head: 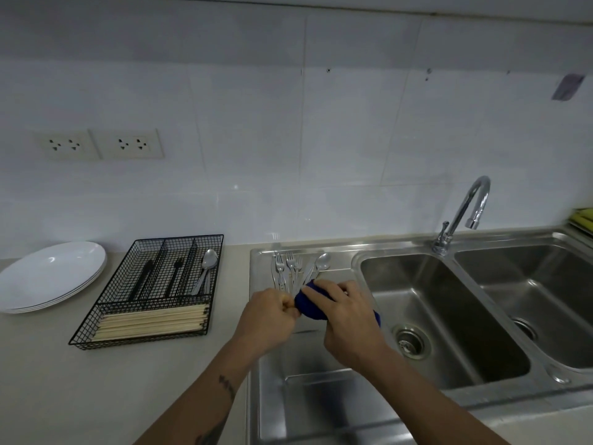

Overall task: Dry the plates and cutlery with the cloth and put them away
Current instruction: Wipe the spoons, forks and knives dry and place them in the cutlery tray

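A dark blue cloth (309, 305) is bunched over the sink's draining board (276, 364), its long axis running left to right. The right hand (345, 311) has fingers curled over it; the left hand (269, 316) is a closed fist at its left end, contents hidden. Forks (285, 268) and a spoon (321, 263) lie just behind, heads toward the wall. Left on the table (48, 380): wire cutlery tray (154, 290), stacked white plates (51, 274)
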Demonstrator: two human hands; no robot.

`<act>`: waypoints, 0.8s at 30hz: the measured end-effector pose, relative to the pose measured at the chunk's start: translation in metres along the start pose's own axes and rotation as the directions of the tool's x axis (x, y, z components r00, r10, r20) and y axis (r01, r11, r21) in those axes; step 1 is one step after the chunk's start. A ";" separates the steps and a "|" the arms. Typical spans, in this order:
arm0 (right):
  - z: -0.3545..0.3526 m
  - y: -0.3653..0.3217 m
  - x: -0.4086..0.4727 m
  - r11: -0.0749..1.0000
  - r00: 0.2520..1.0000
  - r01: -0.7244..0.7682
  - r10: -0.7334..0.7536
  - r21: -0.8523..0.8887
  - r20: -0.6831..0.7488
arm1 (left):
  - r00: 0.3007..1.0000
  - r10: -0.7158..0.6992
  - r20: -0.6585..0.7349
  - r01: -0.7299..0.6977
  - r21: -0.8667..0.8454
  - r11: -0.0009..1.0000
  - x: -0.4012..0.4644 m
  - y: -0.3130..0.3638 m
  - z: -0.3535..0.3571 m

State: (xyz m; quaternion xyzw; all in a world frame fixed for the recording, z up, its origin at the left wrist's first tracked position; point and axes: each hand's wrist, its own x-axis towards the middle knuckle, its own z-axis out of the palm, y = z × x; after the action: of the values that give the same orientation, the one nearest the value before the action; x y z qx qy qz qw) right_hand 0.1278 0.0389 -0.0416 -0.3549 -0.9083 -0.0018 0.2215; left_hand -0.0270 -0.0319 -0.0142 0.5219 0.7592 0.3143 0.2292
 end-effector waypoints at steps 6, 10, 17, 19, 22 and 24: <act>0.002 0.033 -0.001 0.947 0.962 -0.268 0.252 0.179 0.108 | 0.997 -0.059 -0.046 0.053 -0.118 0.992 -0.006 -0.004 0.006; -0.012 0.036 0.000 0.719 0.872 -0.484 0.443 0.498 0.207 | 0.982 -0.188 -0.036 0.164 -0.348 0.923 -0.001 -0.009 0.002; -0.037 0.000 0.017 0.654 0.891 -0.421 0.429 0.628 0.150 | 0.933 -0.353 -0.065 0.256 -0.568 0.782 0.009 -0.004 0.008; -0.037 -0.013 0.019 0.750 0.913 -0.380 0.400 0.542 0.086 | 0.909 -0.414 -0.058 0.277 -0.658 0.701 0.015 0.001 0.008; -0.021 -0.031 0.011 0.859 0.966 -0.236 0.258 0.454 0.014 | 0.892 -0.452 -0.021 0.255 -0.803 0.540 0.022 0.010 0.004; -0.004 -0.034 -0.002 0.902 0.991 -0.125 0.137 0.413 0.002 | 0.882 -0.471 -0.004 0.237 -0.860 0.452 0.026 0.010 -0.002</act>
State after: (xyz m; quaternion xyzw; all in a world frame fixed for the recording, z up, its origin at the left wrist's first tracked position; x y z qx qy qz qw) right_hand 0.1087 0.0115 -0.0331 -0.3603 -0.8592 0.2000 0.3033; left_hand -0.0304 -0.0056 -0.0062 0.1327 0.6269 0.6446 0.4171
